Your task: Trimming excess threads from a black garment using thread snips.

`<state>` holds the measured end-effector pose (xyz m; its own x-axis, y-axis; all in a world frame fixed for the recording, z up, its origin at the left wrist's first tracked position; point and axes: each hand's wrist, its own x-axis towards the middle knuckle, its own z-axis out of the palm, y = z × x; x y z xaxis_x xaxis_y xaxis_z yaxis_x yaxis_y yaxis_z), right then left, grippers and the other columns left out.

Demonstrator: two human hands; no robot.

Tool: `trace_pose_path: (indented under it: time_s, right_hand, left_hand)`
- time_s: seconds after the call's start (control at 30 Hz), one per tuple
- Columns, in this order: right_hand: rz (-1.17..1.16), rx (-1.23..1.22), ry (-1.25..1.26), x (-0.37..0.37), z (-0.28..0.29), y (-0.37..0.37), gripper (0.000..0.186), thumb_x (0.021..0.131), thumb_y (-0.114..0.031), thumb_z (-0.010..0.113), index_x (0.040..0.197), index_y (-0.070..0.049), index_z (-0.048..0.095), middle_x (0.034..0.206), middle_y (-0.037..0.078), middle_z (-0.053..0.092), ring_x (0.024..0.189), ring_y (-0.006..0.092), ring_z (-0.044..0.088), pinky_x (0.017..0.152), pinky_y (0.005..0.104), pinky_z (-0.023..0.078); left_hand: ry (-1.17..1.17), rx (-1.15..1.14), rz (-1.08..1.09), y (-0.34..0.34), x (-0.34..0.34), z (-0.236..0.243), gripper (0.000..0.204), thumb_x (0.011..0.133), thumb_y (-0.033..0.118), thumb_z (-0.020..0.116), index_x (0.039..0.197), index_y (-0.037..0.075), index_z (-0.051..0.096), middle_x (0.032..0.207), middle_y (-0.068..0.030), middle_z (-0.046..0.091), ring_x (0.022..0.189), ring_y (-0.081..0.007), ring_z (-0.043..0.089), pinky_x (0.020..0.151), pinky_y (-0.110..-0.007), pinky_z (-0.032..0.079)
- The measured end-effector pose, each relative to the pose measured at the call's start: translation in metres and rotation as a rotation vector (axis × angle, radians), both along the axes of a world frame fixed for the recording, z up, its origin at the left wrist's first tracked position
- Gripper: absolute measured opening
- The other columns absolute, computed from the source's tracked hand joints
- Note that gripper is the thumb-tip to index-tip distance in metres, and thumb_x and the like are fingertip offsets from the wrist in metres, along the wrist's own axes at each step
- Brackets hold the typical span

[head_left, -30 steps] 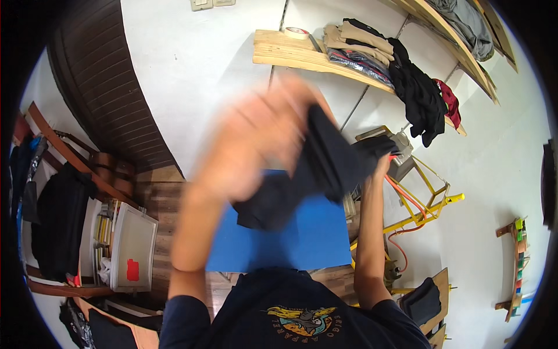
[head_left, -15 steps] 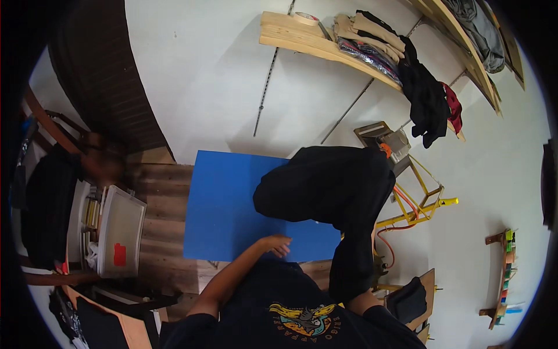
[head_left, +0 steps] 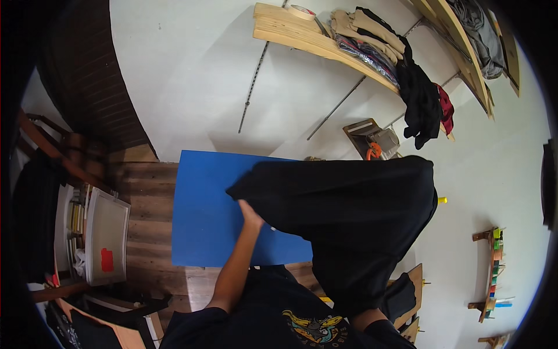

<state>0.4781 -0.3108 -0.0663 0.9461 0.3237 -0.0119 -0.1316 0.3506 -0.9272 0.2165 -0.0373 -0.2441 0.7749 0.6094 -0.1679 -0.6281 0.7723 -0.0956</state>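
A large piece of black cloth (head_left: 349,203), seemingly a garment, hangs draped over my raised right arm (head_left: 367,317). My right hand is covered by the cloth, so its fingers do not show. Toward the left, the cloth stretches out over a blue tabletop (head_left: 200,227) and ends in a pointed corner. My left hand (head_left: 250,215) is at the lower edge near that corner, closed on the fabric, with its fingertips tucked out of sight.
A wooden wall shelf (head_left: 290,28) holds a tape roll (head_left: 301,11) and folded clothes (head_left: 363,32). At left stands a white-framed panel (head_left: 110,235) with a red patch. A thread rack (head_left: 493,273) hangs on the right wall. Folded black cloth (head_left: 401,294) lies at lower right.
My left hand has moved up and left from over the tabletop to the cloth's edge. The cloth has spread wider, both to the left and to the right.
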Motion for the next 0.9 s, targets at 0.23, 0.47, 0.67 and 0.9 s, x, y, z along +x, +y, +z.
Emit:
trace_pose_path:
  time_s: [0.23, 0.47, 0.67, 0.9]
  right_hand:
    - [0.109, -0.016, 0.054, -0.016, -0.009, 0.033, 0.036, 0.092, -0.023, 0.059, 0.120, 0.000, 0.058, 0.103, 0.008, 0.065, 0.089, 0.0170, 0.064, 0.074, 0.0310, 0.053]
    - [0.123, -0.774, -0.250, -0.082, -0.050, 0.080, 0.022, 0.082, -0.014, 0.068, 0.102, -0.005, 0.068, 0.094, 0.007, 0.068, 0.079, 0.0122, 0.062, 0.064, 0.0256, 0.049]
    - [0.581, -0.530, -0.036, -0.233, 0.002, 0.137, 0.021, 0.087, -0.023, 0.069, 0.100, -0.008, 0.071, 0.071, -0.003, 0.064, 0.043, 0.0027, 0.040, 0.039, 0.0200, 0.030]
    - [0.449, -0.263, 0.067, -0.270, 0.012, 0.152, 0.031, 0.086, -0.021, 0.071, 0.107, 0.001, 0.063, 0.060, -0.004, 0.051, 0.043, 0.0032, 0.042, 0.038, 0.0210, 0.032]
  left_hand:
    - [0.109, 0.263, 0.264, 0.113, -0.115, 0.041, 0.050, 0.094, 0.036, 0.051, 0.131, 0.003, 0.050, 0.135, -0.0122, 0.052, 0.125, -0.0303, 0.049, 0.108, -0.045, 0.036]
    - [0.282, 0.396, 0.282, 0.075, -0.184, 0.107, 0.046, 0.093, 0.029, 0.049, 0.131, 0.002, 0.049, 0.129, -0.0130, 0.055, 0.120, -0.0284, 0.052, 0.105, -0.042, 0.040]
    - [0.844, 0.524, 0.360, 0.002, -0.135, 0.135, 0.047, 0.079, -0.001, 0.058, 0.125, -0.004, 0.048, 0.108, -0.0100, 0.059, 0.099, -0.0200, 0.059, 0.091, -0.031, 0.048]
    - [0.836, 1.551, 0.306, -0.025, -0.112, 0.154, 0.033, 0.080, -0.001, 0.060, 0.113, -0.005, 0.055, 0.112, -0.0111, 0.060, 0.106, -0.0178, 0.056, 0.094, -0.031, 0.042]
